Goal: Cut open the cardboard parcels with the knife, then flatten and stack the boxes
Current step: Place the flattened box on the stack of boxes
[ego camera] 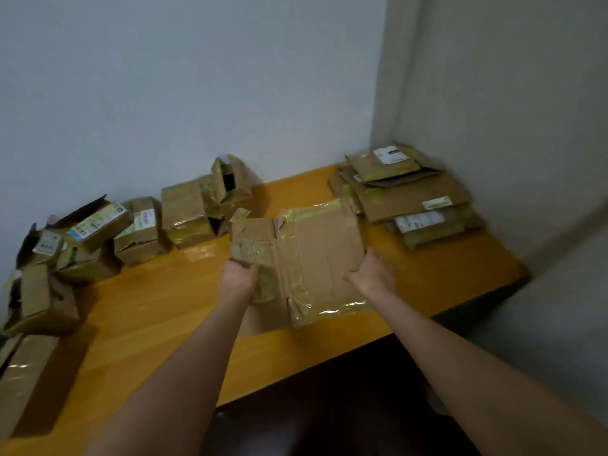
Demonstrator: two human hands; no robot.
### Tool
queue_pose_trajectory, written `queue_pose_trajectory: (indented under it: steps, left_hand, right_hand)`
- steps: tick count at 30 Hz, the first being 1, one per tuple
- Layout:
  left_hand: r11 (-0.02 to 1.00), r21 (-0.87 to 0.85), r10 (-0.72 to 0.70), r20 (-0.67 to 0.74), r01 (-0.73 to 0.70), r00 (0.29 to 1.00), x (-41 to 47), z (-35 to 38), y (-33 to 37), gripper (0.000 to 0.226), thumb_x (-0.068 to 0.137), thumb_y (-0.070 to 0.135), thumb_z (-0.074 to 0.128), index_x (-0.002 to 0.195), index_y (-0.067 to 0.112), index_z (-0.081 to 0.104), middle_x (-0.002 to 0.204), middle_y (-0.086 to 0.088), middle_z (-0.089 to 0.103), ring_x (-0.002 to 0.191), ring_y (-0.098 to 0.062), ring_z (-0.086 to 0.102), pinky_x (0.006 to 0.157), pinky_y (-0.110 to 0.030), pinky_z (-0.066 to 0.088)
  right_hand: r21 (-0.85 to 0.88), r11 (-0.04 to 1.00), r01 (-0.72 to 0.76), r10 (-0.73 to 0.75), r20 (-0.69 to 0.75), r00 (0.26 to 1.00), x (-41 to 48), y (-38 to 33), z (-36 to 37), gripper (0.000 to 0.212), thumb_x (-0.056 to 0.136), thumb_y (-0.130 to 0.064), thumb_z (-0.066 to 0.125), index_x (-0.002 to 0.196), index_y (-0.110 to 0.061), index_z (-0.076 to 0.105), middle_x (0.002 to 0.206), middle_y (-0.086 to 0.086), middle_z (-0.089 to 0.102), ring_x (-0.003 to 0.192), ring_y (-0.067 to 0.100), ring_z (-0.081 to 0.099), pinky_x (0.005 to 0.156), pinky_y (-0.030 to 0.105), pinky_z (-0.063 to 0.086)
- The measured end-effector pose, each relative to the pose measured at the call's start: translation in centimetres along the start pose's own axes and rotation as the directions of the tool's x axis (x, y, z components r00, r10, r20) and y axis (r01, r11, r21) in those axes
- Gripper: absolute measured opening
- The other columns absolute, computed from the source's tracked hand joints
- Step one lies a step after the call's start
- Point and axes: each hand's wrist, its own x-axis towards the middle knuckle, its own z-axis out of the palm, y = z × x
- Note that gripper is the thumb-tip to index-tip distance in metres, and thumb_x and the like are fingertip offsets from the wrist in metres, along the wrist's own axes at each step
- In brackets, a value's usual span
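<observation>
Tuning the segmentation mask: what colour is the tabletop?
The tabletop is glossy orange-yellow. The head view, the only one, shows it.

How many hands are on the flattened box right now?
2. The left hand grips the near-left edge of the box; the right hand holds its near-right corner. Both are in full view, though blurred.

Brown flattened box (316,245) streaked with glossy yellowish tape at frame centre, on orange-yellow table (158,311); brown stack (408,195) at right bears white labels; pale grey-blue wall (181,87) above.
</observation>
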Motion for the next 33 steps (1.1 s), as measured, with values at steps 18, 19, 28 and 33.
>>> queue_pose_trajectory:
  steps: [18, 19, 28, 33]
  left_hand:
    - [0.982, -0.103, 0.170, 0.112, -0.159, 0.979, 2.6, 19.6, 21.5, 0.041, 0.089, 0.016, 0.061, 0.127, 0.004, 0.048, 0.122, -0.016, 0.059, 0.110, -0.034, 0.057, 0.093, -0.046, 0.050]
    - [0.979, -0.131, 0.172, 0.124, -0.155, 0.977, 3.7, 20.6, 22.8, 0.040, 0.089, 0.014, 0.062, 0.126, 0.005, 0.048, 0.122, -0.016, 0.059, 0.109, -0.034, 0.058, 0.092, -0.046, 0.051]
    - [0.977, -0.197, 0.106, 0.125, -0.080, 0.987, 9.7, 27.5, 31.5, 0.038, 0.093, 0.012, 0.056, 0.129, 0.010, 0.048, 0.123, -0.012, 0.059, 0.113, -0.034, 0.056, 0.095, -0.042, 0.048]
    - [0.971, -0.237, 0.004, 0.051, 0.008, 0.999, 11.3, 29.6, 32.9, 0.030, 0.096, 0.012, 0.051, 0.126, 0.009, 0.051, 0.121, -0.012, 0.060, 0.110, -0.033, 0.057, 0.092, -0.041, 0.047]
  right_hand:
    - [-0.048, 0.990, -0.131, 0.115, -0.253, 0.961, 21.0, 7.4, -18.4, 0.062, 0.092, -0.022, 0.057, 0.145, -0.024, 0.025, 0.147, 0.013, 0.032, 0.133, 0.034, 0.035, 0.103, 0.047, 0.036]
    - [-0.051, 0.990, -0.130, 0.112, -0.261, 0.959, 22.7, 7.1, -19.1, 0.066, 0.091, -0.022, 0.060, 0.146, -0.022, 0.025, 0.147, 0.014, 0.033, 0.133, 0.035, 0.035, 0.105, 0.047, 0.035]
    - [-0.275, 0.961, 0.035, -0.101, -0.226, 0.969, 31.0, 5.0, -21.8, 0.090, 0.080, -0.048, 0.070, 0.150, -0.023, 0.019, 0.151, 0.013, 0.026, 0.137, 0.034, 0.025, 0.110, 0.048, 0.031]
    - [-0.430, 0.853, 0.295, -0.284, 0.090, 0.954, 32.8, 4.9, -19.8, 0.116, 0.067, -0.074, 0.065, 0.154, -0.030, 0.002, 0.161, 0.003, 0.001, 0.147, 0.032, -0.004, 0.119, 0.052, 0.007]
